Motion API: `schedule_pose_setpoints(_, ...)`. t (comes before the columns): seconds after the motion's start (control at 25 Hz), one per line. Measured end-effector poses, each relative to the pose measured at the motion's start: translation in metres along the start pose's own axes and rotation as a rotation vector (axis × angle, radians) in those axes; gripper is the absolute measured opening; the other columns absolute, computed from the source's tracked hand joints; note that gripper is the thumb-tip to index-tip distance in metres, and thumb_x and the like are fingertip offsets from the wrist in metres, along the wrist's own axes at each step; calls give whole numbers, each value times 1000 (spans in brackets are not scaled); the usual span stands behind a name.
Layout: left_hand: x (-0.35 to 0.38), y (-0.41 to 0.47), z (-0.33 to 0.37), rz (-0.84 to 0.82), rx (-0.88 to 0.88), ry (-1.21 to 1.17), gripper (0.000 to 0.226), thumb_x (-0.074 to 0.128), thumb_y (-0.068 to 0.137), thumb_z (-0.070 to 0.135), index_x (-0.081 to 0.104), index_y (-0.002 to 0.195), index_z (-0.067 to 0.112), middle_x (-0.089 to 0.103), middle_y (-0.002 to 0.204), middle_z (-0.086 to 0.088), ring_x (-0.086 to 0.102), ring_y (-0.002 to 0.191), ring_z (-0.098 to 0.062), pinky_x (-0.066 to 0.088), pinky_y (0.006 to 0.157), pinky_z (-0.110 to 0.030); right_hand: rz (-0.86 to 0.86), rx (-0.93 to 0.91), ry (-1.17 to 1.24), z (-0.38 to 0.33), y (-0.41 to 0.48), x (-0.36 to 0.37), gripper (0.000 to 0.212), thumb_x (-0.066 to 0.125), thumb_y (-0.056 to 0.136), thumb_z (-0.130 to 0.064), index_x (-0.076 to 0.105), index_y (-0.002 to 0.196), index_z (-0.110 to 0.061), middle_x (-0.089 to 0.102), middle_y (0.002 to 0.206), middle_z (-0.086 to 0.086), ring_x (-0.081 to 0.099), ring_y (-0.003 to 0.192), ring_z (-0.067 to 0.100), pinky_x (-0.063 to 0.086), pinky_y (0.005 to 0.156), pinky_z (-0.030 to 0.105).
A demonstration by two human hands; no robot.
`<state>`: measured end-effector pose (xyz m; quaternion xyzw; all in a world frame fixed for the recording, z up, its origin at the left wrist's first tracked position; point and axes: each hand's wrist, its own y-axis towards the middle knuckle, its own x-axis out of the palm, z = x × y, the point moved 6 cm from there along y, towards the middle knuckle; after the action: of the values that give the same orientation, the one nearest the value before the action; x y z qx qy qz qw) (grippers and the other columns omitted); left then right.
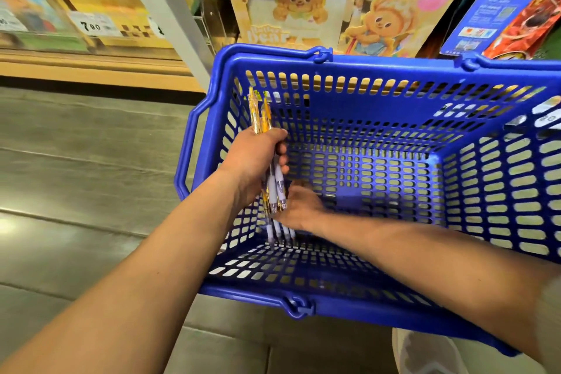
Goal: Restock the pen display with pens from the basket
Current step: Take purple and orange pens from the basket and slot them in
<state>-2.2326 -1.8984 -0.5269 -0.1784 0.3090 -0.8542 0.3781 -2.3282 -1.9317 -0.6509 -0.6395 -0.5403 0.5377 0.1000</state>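
Pens (258, 114) gripped by left hand (258, 158) over blue basket (379, 62), right hand (300, 206) inside, grasp unclear, bear packaging (299, 0) behind

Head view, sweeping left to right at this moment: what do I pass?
Price label → basket side handle → left hand gripping pens → right hand → blue box.

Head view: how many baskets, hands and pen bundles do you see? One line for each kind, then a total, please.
Blue basket: 1
Hands: 2 (left hand, right hand)
Pen bundle: 1, gripped by the left hand; single pens too blurred to count
Total: 4
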Motion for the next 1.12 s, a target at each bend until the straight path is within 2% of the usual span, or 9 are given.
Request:
schedule_pose_setpoints(0.08, -2, 0, 1, 14, 5, -6, 19, 55, 102, 14, 50, 83, 12, 50, 58, 1, 46, 49, -15, 46, 50, -30, 0, 18, -67, -3, -3, 11, 90, 80, 79, -40, 27, 146, -14, 25, 149, 13, 48, 127, 35, 52, 97, 42)
schedule_pose_setpoints(0.16, -5, -1, 2, 20, 9, -20, 16, 55, 102, 13, 50, 86, 11, 51, 57, 1, 47, 48, -14, 46, 51, -31, 3, 12, -108, -4, -5, 17, 98, 79, 80, -40, 15, 150, -14, 14, 155, 14, 38, 134, 36, 46, 106, 47)
schedule_pose_setpoints(0.4, -5, -4, -2, 25, -18, 38, 13, 57, 101, 13, 54, 90, 7, 53, 61, -2, 51, 50, -15, 51, 52, -29, 165, -93, -370, -1, 4, 17, 67, 62, 87, -30, 27, 142, -14, 38, 137, 13, 44, 121, 29, 40, 102, 39)
schedule_pose_setpoints(0.6, -3, -5, -4, 5, -16, 98, 17, 62, 100, 15, 56, 86, 8, 51, 59, -1, 49, 48, -14, 48, 49, -27, 276, -246, -574, 6, 16, 2, 43, 49, 96, -9, 41, 138, -10, 54, 127, 16, 54, 116, 34, 51, 94, 47)
schedule_pose_setpoints(0.68, -6, -4, -6, 18, -16, 75, 18, 61, 100, 15, 57, 84, 8, 51, 60, -2, 48, 47, -13, 48, 49, -28, 196, -321, -501, 12, 21, -5, 43, 51, 92, -1, 43, 134, -8, 52, 127, 16, 54, 116, 34, 51, 94, 46)
schedule_pose_setpoints(0.76, -8, -2, -10, 37, -35, 28, 16, 59, 101, 14, 61, 87, 7, 57, 64, -4, 52, 49, -13, 49, 48, -27, 115, -294, -336, 19, 22, -16, 45, 56, 88, 0, 42, 131, -7, 52, 125, 16, 57, 108, 32, 50, 85, 40)
schedule_pose_setpoints(0.88, -6, 4, -17, 83, -45, 23, 17, 57, 103, 16, 65, 93, 5, 64, 69, -4, 57, 51, -13, 50, 48, -25, 46, -168, -32, 23, 15, -44, 29, 49, 99, -16, 41, 126, -8, 62, 113, 18, 65, 94, 32, 53, 72, 41)
schedule_pose_setpoints(1.0, -2, 11, -23, 148, -27, 103, 26, 65, 100, 29, 63, 81, 11, 53, 58, -1, 48, 48, -15, 44, 50, -29, 6, -177, 399, 16, -9, -71, 18, 45, 102, -27, 42, 117, -18, 60, 87, 8, 62, 70, 24, 57, 63, 50)
schedule_pose_setpoints(1.12, 4, 13, -25, 188, -24, 144, 41, 73, 91, 48, 59, 69, 16, 51, 49, 2, 46, 40, -15, 42, 47, -28, 44, -230, 563, 5, -34, -90, 18, 52, 97, -22, 48, 115, -21, 56, 79, 7, 57, 63, 22, 54, 57, 43)
